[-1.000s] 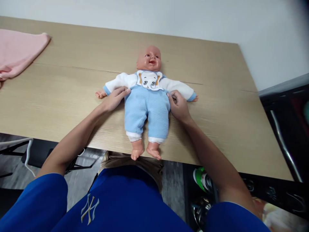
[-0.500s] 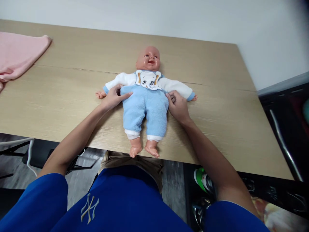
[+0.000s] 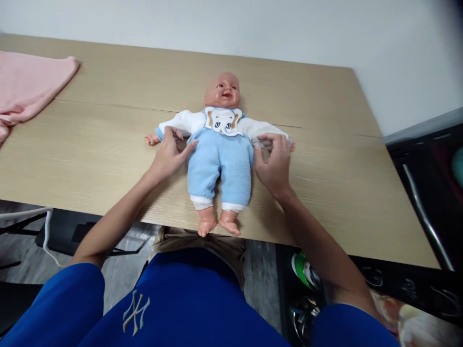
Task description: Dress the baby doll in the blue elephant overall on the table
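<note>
A baby doll [image 3: 219, 161] lies face up on the wooden table [image 3: 325, 202], its feet towards me at the front edge. It wears light blue fleece trousers, white sleeves with blue cuffs and an elephant-face bib [image 3: 223, 121]. My left hand [image 3: 169, 153] is beside its waist, fingers curved over the sleeve and thumb apart from them at the edge of the trousers. On the other side, my right hand [image 3: 274, 161] has its fingers loosely bent over the sleeve, with the thumb near the hip. Neither hand grips the cloth.
A pink cloth [image 3: 32, 84] lies at the table's left end. Behind the table rises a white wall [image 3: 231, 29]. Under the front edge on the right are a green and white round object [image 3: 301, 269] and dark shelving. A black chair [image 3: 68, 231] stands below on the left.
Both hands have let go of the trousers at the waist and moved slightly outward, fingers parting. The doll stays in place on the table.
</note>
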Demonstrator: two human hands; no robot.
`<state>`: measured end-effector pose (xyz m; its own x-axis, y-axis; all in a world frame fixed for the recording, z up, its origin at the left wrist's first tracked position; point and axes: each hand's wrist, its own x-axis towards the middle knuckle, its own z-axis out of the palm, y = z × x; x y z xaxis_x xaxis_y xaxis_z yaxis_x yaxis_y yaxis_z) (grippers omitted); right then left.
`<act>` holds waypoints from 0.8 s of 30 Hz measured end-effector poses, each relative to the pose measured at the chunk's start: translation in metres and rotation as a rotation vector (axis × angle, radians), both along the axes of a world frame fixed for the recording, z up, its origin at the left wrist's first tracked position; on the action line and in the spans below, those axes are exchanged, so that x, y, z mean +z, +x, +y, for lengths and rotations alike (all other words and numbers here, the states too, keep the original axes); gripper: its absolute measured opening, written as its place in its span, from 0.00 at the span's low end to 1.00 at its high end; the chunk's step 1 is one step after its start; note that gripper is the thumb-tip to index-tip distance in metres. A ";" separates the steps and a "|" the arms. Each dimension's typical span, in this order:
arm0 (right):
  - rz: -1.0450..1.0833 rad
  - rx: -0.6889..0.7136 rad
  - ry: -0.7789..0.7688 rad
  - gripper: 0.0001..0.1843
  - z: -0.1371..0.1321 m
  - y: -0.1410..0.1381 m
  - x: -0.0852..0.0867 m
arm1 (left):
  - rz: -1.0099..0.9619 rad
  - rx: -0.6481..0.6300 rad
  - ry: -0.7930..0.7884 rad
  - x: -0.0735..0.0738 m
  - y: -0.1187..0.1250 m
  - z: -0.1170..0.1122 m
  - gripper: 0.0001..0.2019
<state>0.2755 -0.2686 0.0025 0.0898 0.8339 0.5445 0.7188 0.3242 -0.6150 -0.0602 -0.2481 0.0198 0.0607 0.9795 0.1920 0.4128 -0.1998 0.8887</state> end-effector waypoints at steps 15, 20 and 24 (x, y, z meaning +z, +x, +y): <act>-0.356 0.540 -0.246 0.53 -0.159 -0.070 0.020 | 0.278 -0.225 0.185 -0.032 -0.010 -0.203 0.59; -0.239 0.455 -0.190 0.43 -0.163 -0.081 0.017 | 0.205 -0.190 0.236 -0.027 -0.008 -0.199 0.50; -0.211 0.410 -0.165 0.39 -0.166 -0.087 0.015 | 0.263 -0.176 0.207 -0.021 -0.012 -0.197 0.45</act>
<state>0.1887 -0.4346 0.0175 -0.3618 0.8543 0.3733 0.6670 0.5169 -0.5366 -0.0720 -0.4446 -0.0014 0.2983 0.8916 0.3407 0.5644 -0.4526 0.6903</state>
